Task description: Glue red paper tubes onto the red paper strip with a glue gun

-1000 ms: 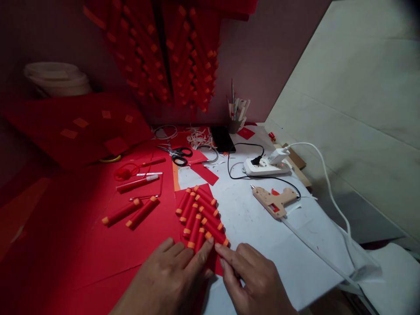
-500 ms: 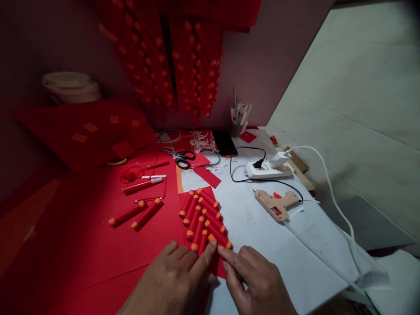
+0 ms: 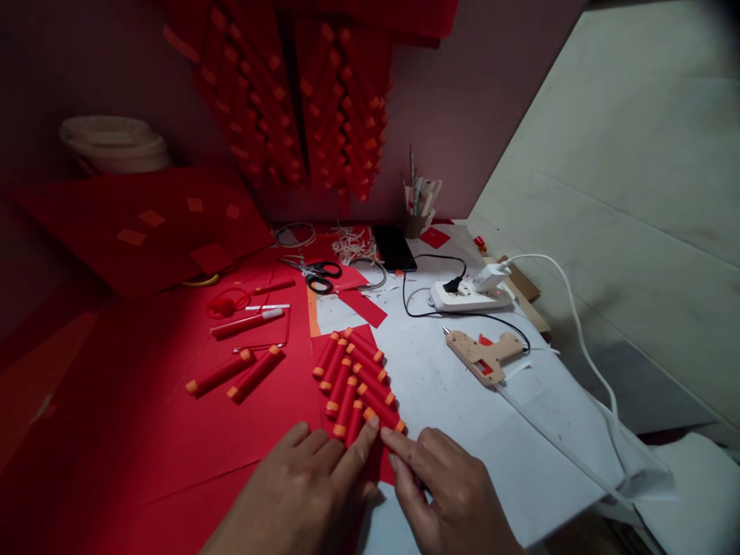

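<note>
The left hand (image 3: 306, 493) lies flat on the red paper (image 3: 173, 432), fingers together, and its forefinger tip presses the near end of the cluster of red paper tubes (image 3: 355, 381). The right hand (image 3: 445, 493) lies beside it with fingers loosely bent; its forefinger tip touches the near right tube of the same cluster. Neither hand pinches anything.

The cluster sits on a red strip at the border of the red paper and the white sheet (image 3: 462, 401), just in front of the hands. About ten tubes with orange ends are already fixed there in two slanted rows. Two loose tubes (image 3: 234, 372) wait well to the left, so the work seems partly done.

The cluster's long axis runs away from the person, and the tubes fan out diagonally. A glue gun (image 3: 482, 356) rests to the right.
</note>
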`<act>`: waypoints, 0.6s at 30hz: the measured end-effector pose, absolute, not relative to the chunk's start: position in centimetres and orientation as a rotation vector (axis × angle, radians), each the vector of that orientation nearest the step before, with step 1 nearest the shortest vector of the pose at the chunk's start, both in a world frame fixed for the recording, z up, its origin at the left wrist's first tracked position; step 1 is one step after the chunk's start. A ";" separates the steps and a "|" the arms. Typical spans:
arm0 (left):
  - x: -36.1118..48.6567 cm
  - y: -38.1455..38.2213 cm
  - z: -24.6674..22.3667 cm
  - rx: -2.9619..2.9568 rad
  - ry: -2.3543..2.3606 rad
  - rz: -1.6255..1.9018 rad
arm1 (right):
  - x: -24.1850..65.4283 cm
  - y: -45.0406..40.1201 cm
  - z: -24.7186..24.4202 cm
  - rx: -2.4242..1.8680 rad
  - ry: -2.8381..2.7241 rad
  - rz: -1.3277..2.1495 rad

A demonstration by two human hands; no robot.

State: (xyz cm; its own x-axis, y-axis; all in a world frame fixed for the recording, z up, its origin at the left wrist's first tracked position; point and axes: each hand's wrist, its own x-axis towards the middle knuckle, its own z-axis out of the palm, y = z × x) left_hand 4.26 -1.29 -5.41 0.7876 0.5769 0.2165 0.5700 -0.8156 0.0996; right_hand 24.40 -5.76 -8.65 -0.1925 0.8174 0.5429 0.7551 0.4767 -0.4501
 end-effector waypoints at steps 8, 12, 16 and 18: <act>4.2 -1.3 -5.6 2.971 0.928 0.356 | 24.3 -5.7 -8.6 -1.302 -1.973 0.119; 4.3 -1.2 -5.3 2.990 0.931 0.322 | 24.4 -5.7 -8.6 -1.309 -1.977 0.114; 4.3 -1.0 -5.5 2.960 0.939 0.359 | 24.4 -5.8 -8.6 -1.308 -1.975 0.091; 4.2 -0.9 -5.5 2.918 0.913 0.441 | 24.4 -5.8 -8.7 -1.301 -1.965 0.088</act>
